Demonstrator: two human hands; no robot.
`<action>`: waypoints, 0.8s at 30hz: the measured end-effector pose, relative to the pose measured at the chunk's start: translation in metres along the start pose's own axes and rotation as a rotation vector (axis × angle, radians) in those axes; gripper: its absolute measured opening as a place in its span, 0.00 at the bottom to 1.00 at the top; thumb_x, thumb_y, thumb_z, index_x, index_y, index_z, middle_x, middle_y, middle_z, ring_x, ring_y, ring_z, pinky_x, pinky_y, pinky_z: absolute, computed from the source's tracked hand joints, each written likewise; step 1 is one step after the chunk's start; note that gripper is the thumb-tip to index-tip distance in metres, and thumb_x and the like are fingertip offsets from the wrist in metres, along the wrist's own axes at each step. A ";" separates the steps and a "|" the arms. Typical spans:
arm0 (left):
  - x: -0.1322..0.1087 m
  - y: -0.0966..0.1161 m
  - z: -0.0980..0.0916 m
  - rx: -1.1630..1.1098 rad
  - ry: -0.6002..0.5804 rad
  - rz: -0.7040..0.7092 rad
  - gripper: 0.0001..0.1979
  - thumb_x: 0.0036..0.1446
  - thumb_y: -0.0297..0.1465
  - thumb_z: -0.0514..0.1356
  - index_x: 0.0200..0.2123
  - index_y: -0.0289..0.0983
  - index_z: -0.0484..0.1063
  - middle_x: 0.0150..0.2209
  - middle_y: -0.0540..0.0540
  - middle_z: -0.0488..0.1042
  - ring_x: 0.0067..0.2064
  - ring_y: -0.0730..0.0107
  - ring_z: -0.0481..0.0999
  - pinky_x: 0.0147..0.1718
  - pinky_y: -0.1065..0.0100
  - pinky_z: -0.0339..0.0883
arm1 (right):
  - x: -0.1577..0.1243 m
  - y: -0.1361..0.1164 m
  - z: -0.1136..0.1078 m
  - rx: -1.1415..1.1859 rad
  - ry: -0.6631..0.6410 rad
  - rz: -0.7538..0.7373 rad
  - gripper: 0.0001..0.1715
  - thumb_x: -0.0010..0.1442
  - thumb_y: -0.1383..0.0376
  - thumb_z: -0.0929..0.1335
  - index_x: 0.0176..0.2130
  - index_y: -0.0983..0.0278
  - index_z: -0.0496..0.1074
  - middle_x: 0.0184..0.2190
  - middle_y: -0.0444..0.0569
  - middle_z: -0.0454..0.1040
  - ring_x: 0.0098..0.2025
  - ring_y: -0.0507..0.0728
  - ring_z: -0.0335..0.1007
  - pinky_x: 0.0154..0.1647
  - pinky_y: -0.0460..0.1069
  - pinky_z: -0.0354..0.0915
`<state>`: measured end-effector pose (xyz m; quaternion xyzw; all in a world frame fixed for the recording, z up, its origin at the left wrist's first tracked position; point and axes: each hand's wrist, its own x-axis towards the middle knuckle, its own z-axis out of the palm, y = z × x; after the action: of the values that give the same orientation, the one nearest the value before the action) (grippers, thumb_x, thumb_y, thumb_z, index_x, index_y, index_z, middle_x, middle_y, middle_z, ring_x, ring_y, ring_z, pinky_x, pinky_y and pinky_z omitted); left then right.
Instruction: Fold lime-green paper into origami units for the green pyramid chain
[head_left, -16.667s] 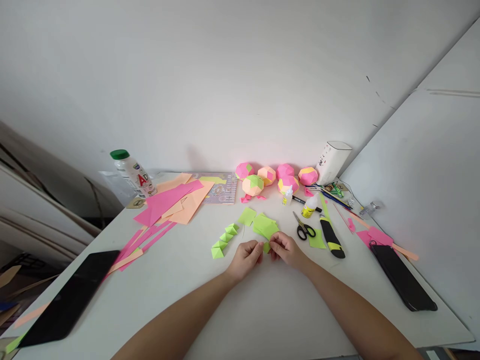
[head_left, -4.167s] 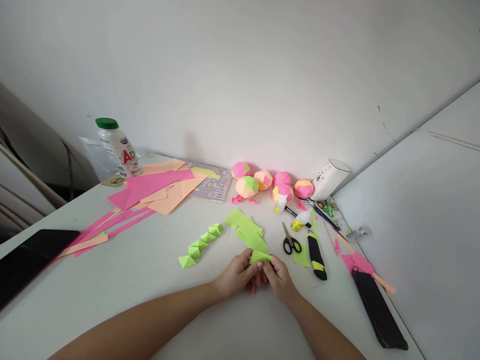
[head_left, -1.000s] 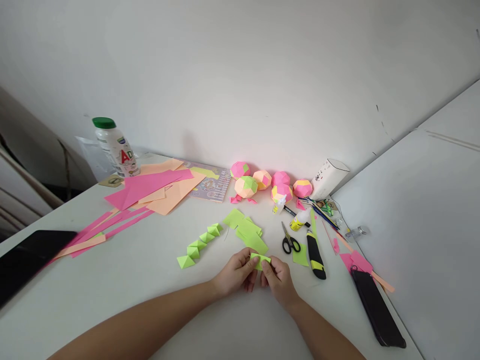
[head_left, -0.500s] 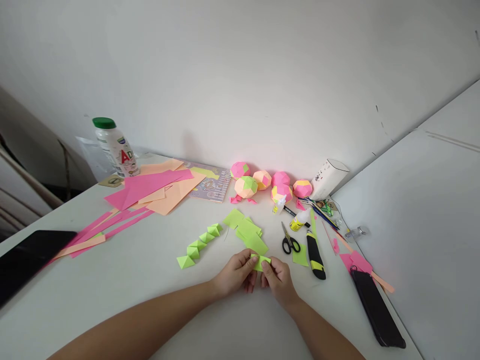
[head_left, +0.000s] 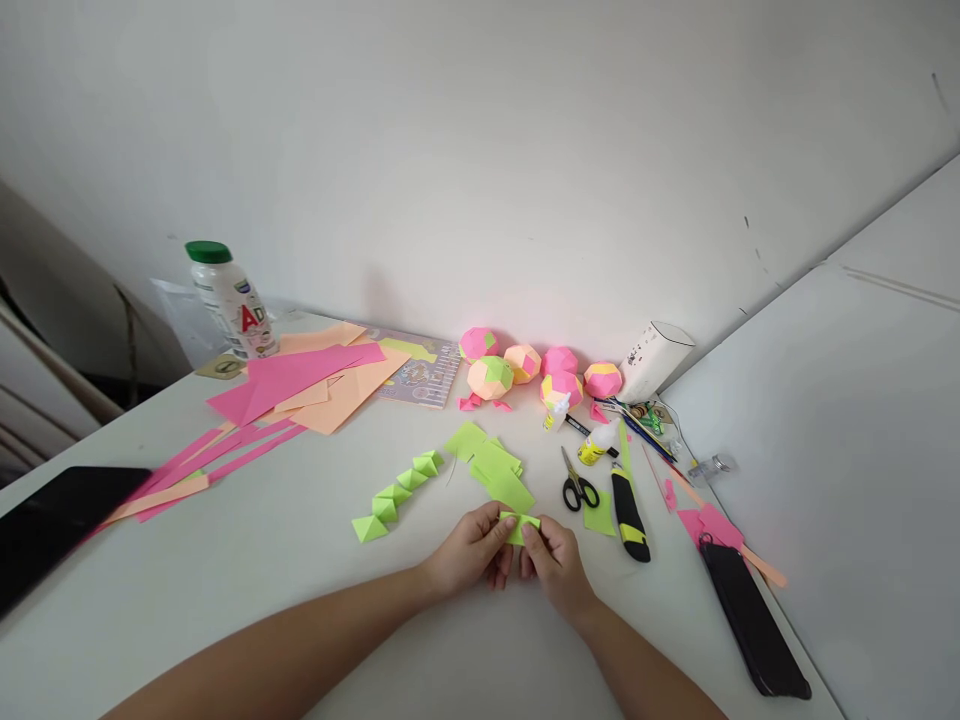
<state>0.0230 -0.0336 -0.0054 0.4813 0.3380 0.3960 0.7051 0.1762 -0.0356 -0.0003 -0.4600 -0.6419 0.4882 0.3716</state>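
Note:
Between my two hands is a small piece of folded green paper (head_left: 516, 527). My left hand (head_left: 474, 545) pinches its left end, thumb on top, while my right hand (head_left: 556, 560) grips the right end the same way. Other fingers curl underneath, partly hidden. Just beyond lie several flat green paper pieces (head_left: 491, 465), overlapping. To the left, a slanting row of folded green paper pieces (head_left: 391, 497) stands on the table. Black-handled scissors (head_left: 580, 490) lie to the right, close to a green paper square (head_left: 599, 514).
A black-and-yellow utility knife (head_left: 630, 512), glue bottle (head_left: 597, 444) and phone (head_left: 754, 620) lie on the right. Pink and peach paper sheets (head_left: 315, 375), a white bottle (head_left: 232, 300) and a black device (head_left: 60, 530) are on the left. Several coloured paper balls (head_left: 490, 377) line the wall.
The camera view has shifted very slightly. Both hands keep their hold on the folded green paper, with almost no visible movement.

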 end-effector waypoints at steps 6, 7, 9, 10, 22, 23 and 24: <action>0.002 0.000 0.000 0.007 -0.027 -0.068 0.18 0.54 0.48 0.52 0.30 0.38 0.56 0.14 0.54 0.69 0.12 0.76 0.65 0.11 0.77 0.56 | 0.000 0.001 0.000 0.010 0.012 0.002 0.19 0.60 0.56 0.61 0.23 0.64 0.59 0.11 0.39 0.61 0.14 0.48 0.55 0.17 0.43 0.51; 0.003 0.000 0.000 0.003 -0.026 -0.073 0.19 0.54 0.48 0.52 0.30 0.38 0.56 0.13 0.54 0.69 0.12 0.76 0.65 0.10 0.77 0.56 | 0.000 0.002 0.001 0.015 0.017 0.001 0.19 0.60 0.56 0.61 0.23 0.64 0.59 0.11 0.39 0.61 0.14 0.48 0.54 0.16 0.43 0.51; 0.004 0.000 -0.001 -0.004 -0.036 -0.082 0.19 0.53 0.49 0.53 0.30 0.38 0.56 0.13 0.54 0.69 0.12 0.76 0.65 0.10 0.77 0.56 | 0.000 0.004 0.001 0.035 0.023 0.001 0.19 0.60 0.55 0.61 0.23 0.64 0.59 0.11 0.38 0.60 0.14 0.47 0.54 0.16 0.43 0.50; 0.004 0.000 -0.001 -0.003 -0.041 -0.083 0.20 0.52 0.49 0.54 0.29 0.37 0.57 0.13 0.54 0.69 0.12 0.76 0.65 0.10 0.77 0.56 | 0.000 0.005 0.001 0.041 0.019 0.001 0.20 0.60 0.54 0.61 0.24 0.64 0.59 0.11 0.38 0.60 0.14 0.47 0.54 0.16 0.43 0.50; 0.006 0.002 -0.003 0.032 -0.160 -0.079 0.19 0.49 0.45 0.59 0.29 0.32 0.66 0.18 0.50 0.70 0.15 0.76 0.67 0.13 0.75 0.60 | 0.002 0.007 0.005 0.064 0.050 -0.008 0.23 0.57 0.49 0.61 0.23 0.64 0.58 0.10 0.36 0.56 0.12 0.46 0.52 0.14 0.42 0.47; 0.006 0.002 -0.003 0.040 -0.160 -0.085 0.20 0.49 0.46 0.58 0.29 0.32 0.66 0.17 0.50 0.70 0.14 0.76 0.67 0.13 0.75 0.60 | 0.002 0.008 0.005 0.066 0.052 -0.010 0.24 0.57 0.49 0.62 0.22 0.64 0.57 0.09 0.36 0.56 0.12 0.46 0.52 0.14 0.42 0.47; 0.006 0.002 -0.002 0.046 -0.157 -0.088 0.20 0.49 0.46 0.58 0.28 0.32 0.67 0.17 0.50 0.70 0.14 0.76 0.67 0.12 0.75 0.59 | 0.003 0.009 0.005 0.069 0.052 -0.012 0.24 0.57 0.49 0.62 0.22 0.64 0.57 0.09 0.36 0.56 0.11 0.46 0.52 0.14 0.42 0.47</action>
<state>0.0233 -0.0269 -0.0049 0.5117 0.3115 0.3177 0.7350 0.1728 -0.0336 -0.0100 -0.4556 -0.6174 0.4958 0.4067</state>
